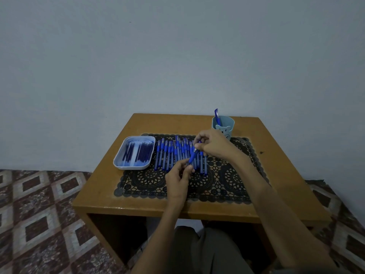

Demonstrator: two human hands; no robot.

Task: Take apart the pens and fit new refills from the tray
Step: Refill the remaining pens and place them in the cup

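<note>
Both hands hold one pen (194,153) in the air, tilted, just above the row of pens (169,155). Left hand (178,176) pinches the lower end with curled fingertips. Right hand (212,144) has its fingers curled round the upper end. If the pen is already coming apart, I cannot tell, because the fingers cover both ends.

The row lies side by side on a black lace mat (227,182), in the middle of the table (197,209). The held pen crosses over the right part of the row, and the right hand hides the last pens there. Just beside the row, on its left, stands the pale tray (118,164), partly on the mat, with dark refills (144,153) in two loose groups inside.

Behind the right hand stands a light blue cup (229,123) with a bear face; the hand covers its lower left part. A lone pen (216,115) leans inside it. Patterned floor (39,214) is on both sides of the table, and a plain wall (177,56) is behind.
</note>
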